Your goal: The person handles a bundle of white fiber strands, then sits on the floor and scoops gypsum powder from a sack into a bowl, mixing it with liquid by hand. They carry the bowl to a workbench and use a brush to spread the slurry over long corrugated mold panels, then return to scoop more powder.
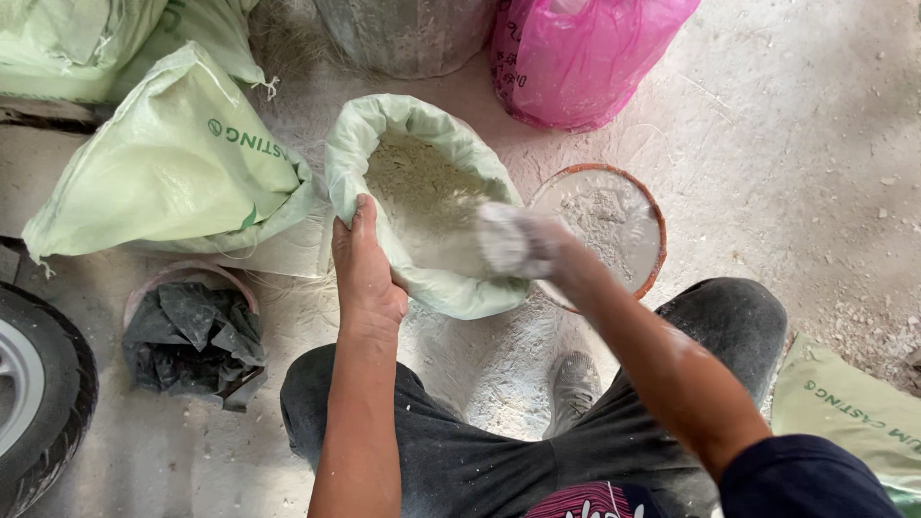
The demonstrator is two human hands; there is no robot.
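Two hands (363, 264) at one open sack (422, 206), one bowl (614, 225).

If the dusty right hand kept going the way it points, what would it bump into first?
Probably the pale powder inside the open green sack. The right hand is blurred and points left into the sack's mouth, so depth is uncertain. The left hand grips the rim.

A dusty concrete floor (767, 144), white with spilled powder, carries everything. On it stand an open green sack (422, 192) of pale powder, a round bowl (614, 225) just right of it, and a pink bag (576, 58) behind. A full green sack (173, 163) lies at left, near a pot (192, 331) of dark plastic and a tyre (38, 384).
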